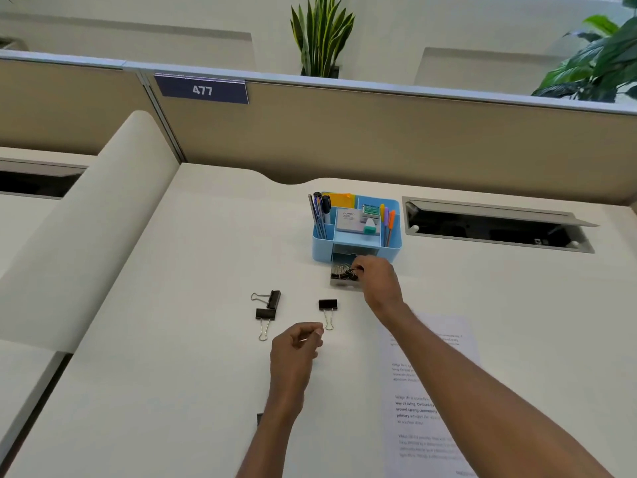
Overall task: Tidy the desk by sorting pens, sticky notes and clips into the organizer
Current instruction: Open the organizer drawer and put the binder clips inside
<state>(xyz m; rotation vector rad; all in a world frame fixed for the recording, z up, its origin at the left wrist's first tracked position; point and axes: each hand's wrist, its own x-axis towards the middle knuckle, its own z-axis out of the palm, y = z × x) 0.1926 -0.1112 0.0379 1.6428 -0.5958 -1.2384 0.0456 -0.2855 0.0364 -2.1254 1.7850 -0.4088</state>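
Note:
A light blue organizer [393, 241] stands on the white desk, holding pens [319, 215], sticky notes [339, 201] and a card pack. Its small front drawer [339, 274] is pulled out with several black binder clips inside. My right hand [377, 276] reaches into the drawer, fingertips on a clip there. Three loose binder clips lie on the desk: one [328, 305] just in front of the drawer and two [270, 300] [264, 315] to the left. My left hand [298, 343] hovers just below the nearest clip, fingers curled, with nothing visible in it.
A printed paper sheet [434, 405] lies under my right forearm. A cable hatch [496, 224] with a raised lid sits right of the organizer. A beige partition [379, 132] backs the desk. A small dark object [259, 418] peeks out beside my left forearm.

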